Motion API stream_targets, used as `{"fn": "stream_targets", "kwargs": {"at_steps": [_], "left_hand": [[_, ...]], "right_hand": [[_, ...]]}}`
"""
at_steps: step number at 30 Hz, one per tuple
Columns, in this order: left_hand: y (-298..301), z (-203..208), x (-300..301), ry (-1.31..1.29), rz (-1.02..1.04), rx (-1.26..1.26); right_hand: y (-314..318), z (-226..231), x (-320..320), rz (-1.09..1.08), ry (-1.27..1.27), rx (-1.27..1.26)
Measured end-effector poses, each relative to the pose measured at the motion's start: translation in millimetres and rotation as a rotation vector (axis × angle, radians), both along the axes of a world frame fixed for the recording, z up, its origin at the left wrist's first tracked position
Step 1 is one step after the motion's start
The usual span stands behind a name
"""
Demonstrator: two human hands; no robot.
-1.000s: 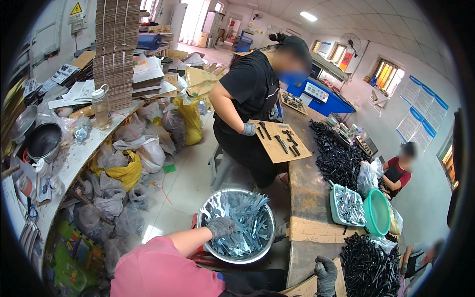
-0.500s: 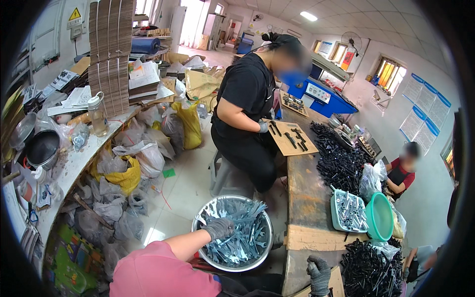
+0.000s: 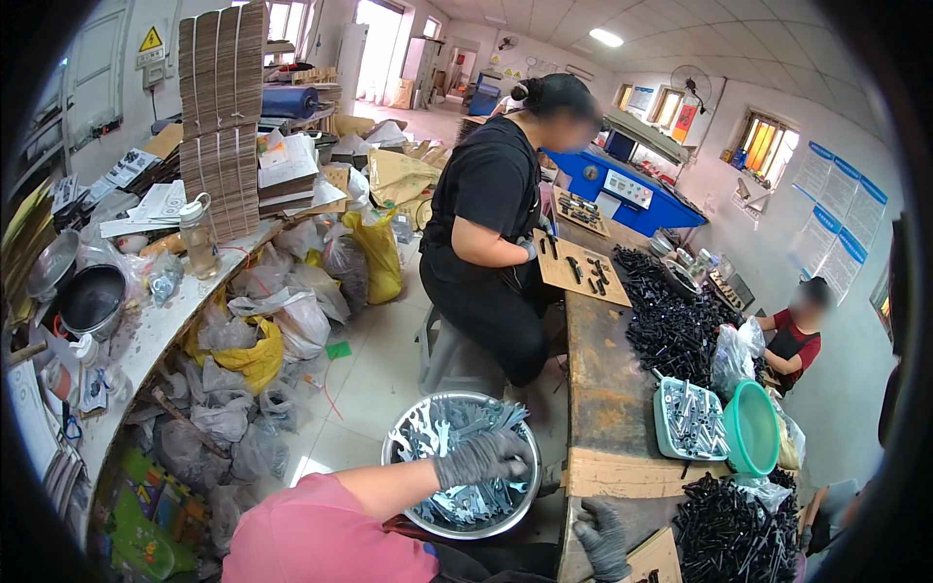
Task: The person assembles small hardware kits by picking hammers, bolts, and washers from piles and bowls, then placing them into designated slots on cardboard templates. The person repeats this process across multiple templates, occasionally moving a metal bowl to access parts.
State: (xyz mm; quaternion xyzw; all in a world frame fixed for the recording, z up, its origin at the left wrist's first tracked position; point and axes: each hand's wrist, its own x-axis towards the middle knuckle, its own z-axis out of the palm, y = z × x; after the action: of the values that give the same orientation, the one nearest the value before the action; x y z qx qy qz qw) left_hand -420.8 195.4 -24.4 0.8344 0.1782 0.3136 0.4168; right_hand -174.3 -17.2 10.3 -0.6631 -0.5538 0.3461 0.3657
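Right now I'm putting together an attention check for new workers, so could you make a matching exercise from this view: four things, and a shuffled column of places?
Things
1. Wrenches
2. Left hand
3. Green basin
4. Right hand

Places
A. Right beside the pale basket of silver parts
B. By the left edge of the table
C. Heaped inside the round metal bowl
D. Over the bowl's contents, at the end of the pink-sleeved arm

Pairs: 1-C, 2-D, 3-A, 4-B
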Motion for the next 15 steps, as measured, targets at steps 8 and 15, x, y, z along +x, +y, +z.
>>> {"fn": "stream_targets", "kwargs": {"at_steps": [8,15], "left_hand": [[-58,53,39,-0.134,-0.381,-0.5],[-77,50,73,-0.272,-0.552,-0.682]], "right_hand": [[-4,-53,-25,0.226,0.278,-0.149],[-4,-14,-52,0.078,0.615,0.115]]}}
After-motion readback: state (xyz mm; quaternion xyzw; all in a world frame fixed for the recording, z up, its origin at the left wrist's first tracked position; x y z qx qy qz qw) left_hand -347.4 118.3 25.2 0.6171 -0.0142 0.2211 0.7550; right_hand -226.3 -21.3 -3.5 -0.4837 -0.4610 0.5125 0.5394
